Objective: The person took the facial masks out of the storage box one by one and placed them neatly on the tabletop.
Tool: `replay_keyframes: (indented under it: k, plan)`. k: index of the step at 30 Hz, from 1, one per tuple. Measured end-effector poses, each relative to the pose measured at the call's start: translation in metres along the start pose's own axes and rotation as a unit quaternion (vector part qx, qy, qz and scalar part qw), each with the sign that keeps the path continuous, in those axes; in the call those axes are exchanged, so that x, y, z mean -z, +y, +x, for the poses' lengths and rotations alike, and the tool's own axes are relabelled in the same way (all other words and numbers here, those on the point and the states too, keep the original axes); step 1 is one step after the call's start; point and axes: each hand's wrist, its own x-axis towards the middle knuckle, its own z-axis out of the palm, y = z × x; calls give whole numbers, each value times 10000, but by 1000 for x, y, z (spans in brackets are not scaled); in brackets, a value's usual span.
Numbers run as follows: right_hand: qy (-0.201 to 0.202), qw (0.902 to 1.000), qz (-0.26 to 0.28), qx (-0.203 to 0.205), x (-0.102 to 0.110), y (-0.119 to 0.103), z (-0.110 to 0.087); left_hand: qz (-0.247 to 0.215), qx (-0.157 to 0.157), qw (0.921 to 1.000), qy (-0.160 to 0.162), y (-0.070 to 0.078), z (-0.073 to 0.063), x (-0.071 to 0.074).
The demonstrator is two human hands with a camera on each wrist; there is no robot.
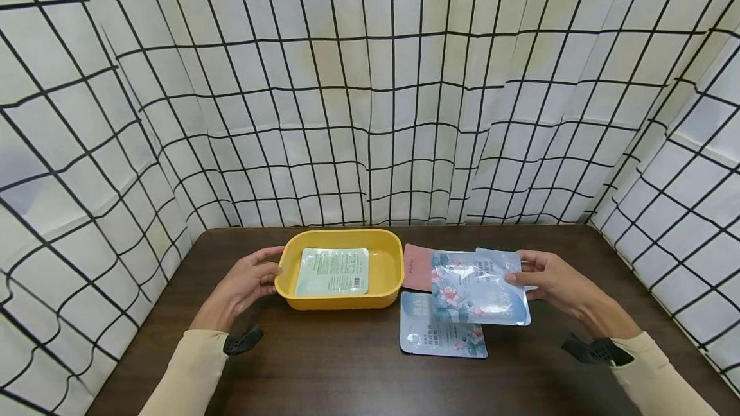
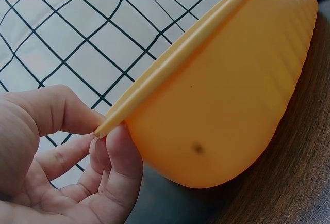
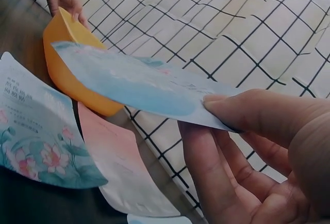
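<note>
My left hand (image 1: pixel 248 278) pinches the left rim of a yellow plastic basin (image 1: pixel 341 302); the left wrist view shows thumb and fingers on that rim (image 2: pixel 154 87). A pale green sheet mask packet (image 1: pixel 332 271) lies inside, printed text up. My right hand (image 1: pixel 549 281) pinches the right edge of a blue floral sheet mask packet (image 1: pixel 480 294), held above the table between thumb and fingers (image 3: pixel 201 152). Beneath it, partly covered, are another blue floral packet (image 1: pixel 422 332) and a pink packet (image 1: pixel 417 268).
The dark wood table (image 1: pixel 324 358) carries everything. A white curtain with a black grid (image 1: pixel 370 101) hangs behind the table and along both sides. The basin's right end stands close to the pink packet. Another pale packet edge (image 3: pixel 154 219) shows low in the right wrist view.
</note>
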Motion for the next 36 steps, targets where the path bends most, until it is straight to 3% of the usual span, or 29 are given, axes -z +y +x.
replay_keyframes:
  k: [19,36]
  plan:
    - [-171,9990,418,49,19,23,-25,-3,-26,10000,-55,0,0,1]
    - [-293,9979,513,-259,42,45,-51,-11,-50,10000,-41,-1,0,1]
